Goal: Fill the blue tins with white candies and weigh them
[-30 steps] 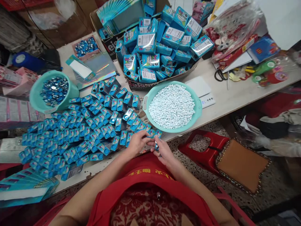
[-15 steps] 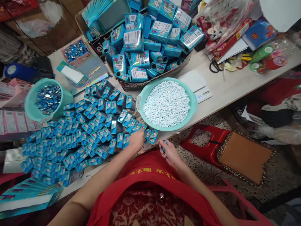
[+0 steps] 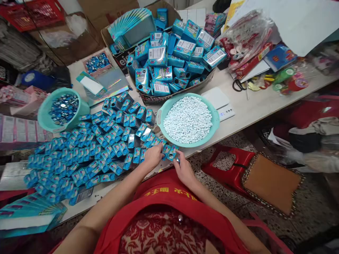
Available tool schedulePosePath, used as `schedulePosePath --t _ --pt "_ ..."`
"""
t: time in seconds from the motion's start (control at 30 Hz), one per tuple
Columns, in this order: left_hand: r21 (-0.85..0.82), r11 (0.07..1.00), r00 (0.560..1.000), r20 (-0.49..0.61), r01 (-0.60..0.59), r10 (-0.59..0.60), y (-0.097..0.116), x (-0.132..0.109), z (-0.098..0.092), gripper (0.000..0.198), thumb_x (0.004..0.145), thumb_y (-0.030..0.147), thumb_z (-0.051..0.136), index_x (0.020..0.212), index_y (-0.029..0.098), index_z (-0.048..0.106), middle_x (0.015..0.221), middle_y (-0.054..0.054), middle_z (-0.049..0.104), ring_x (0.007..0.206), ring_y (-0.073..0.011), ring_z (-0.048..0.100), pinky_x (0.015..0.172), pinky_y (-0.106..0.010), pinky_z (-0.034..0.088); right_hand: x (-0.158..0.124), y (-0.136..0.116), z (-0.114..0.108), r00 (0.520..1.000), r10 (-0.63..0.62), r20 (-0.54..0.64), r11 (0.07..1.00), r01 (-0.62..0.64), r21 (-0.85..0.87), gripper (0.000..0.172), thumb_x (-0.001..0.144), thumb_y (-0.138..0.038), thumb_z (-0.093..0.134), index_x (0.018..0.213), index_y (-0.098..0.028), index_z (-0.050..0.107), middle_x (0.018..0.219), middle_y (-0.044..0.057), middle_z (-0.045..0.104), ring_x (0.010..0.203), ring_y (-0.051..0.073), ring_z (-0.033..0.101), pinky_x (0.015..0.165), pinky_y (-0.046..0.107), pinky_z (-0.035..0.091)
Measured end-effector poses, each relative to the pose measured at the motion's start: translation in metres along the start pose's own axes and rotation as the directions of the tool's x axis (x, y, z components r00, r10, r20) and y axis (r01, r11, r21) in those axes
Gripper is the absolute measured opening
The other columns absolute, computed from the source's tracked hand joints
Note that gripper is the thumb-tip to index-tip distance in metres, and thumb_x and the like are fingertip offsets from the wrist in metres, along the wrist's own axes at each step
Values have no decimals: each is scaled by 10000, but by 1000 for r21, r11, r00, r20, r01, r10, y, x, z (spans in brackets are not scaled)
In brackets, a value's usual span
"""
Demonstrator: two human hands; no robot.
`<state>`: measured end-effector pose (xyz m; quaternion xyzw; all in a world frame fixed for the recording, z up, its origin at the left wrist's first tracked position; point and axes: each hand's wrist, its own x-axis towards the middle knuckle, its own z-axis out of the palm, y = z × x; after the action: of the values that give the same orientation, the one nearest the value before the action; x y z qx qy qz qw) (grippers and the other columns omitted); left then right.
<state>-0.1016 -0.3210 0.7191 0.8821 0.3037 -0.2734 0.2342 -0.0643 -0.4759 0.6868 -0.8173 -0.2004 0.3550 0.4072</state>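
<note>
My right hand (image 3: 184, 170) is at the right end of a row of blue candy tins, its fingertips touching the end tin (image 3: 172, 153), which has a dark round hole in its top. A small shiny blue-and-silver cap (image 3: 177, 160) shows between its fingers. My left hand (image 3: 153, 156) is curled closed over the tins just left of that one, its fingertips beside a neighbouring tin (image 3: 165, 150). What it holds, if anything, is hidden. Past these tins stands a turquoise basin (image 3: 217, 123) full of pale candies.
Many upright blue tins (image 3: 106, 141) cover the table to the left. A turquoise tub (image 3: 85, 109) holds blue-silver caps. Behind is a carton (image 3: 148, 100) heaped with tins. A white scale (image 3: 226, 112), scissors (image 3: 238, 85) and a red stool (image 3: 229, 165) are on the right.
My right hand has moved up and left from the table edge to the end tin, with its fingers reaching out. My left hand stays by the tins. The view has shifted slightly.
</note>
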Motion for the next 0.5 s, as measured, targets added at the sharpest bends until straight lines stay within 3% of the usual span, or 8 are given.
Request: schedulePosePath --t 0.07,0.13,0.2,0.27,0.33,0.37,0.43,0.5 --pt "-376 926 997 58 -28 54 0 -11 6 210 816 355 549 919 174 576 776 -45 654 697 -190 632 610 -272 456 -5 -4 2 998 -9 60 977 21 -213 529 856 -192 421 1374 -124 338 992 149 682 848 279 653 733 351 450" --pt "-707 704 973 203 65 114 2 -20 15 262 779 410 582 864 162 570 639 1 604 530 -131 564 523 -239 432 -10 -7 5 995 -13 102 939 48 -339 592 841 -157 421 1413 -111 277 986 157 690 835 287 664 723 347 452" --pt "-844 492 937 319 213 143 3 -24 24 281 676 369 684 789 143 561 550 31 549 467 -97 515 499 -216 417 -12 -6 7 993 -20 120 924 64 -376 609 835 -158 429 1419 -105 263 977 158 694 818 283 669 701 331 451" --pt "-877 389 923 359 282 141 3 -25 29 270 600 278 734 739 130 555 526 43 526 471 -84 511 522 -209 421 -13 -2 9 993 -25 115 933 64 -354 620 828 -178 443 1416 -103 260 954 149 696 782 272 668 674 319 447" --pt "-860 426 932 350 282 89 1 -21 30 211 613 209 708 730 133 549 520 49 514 462 -83 508 527 -213 418 -12 6 9 998 -23 65 963 39 -268 598 817 -193 443 1388 -99 292 885 119 695 743 252 655 663 311 440" --pt "-827 502 948 317 255 41 0 -18 29 174 641 190 679 730 141 538 517 50 508 451 -88 506 523 -219 415 -10 10 8 1000 -17 21 980 21 -197 552 815 -211 440 1346 -96 343 840 100 688 728 240 643 663 307 438" --pt "-663 732 981 190 156 -37 1 -10 25 115 700 176 624 738 159 516 535 40 522 458 -111 528 533 -238 419 -5 18 6 998 12 -56 1000 -13 -18 405 821 -295 442 1178 -108 480 762 68 658 700 214 614 658 295 435" --pt "-364 929 997 71 63 -40 7 0 21 99 728 169 601 793 166 527 627 -2 587 580 -165 606 604 -270 446 3 25 6 997 46 -60 987 -36 159 324 820 -434 452 932 -150 561 707 47 628 672 189 582 634 278 426"
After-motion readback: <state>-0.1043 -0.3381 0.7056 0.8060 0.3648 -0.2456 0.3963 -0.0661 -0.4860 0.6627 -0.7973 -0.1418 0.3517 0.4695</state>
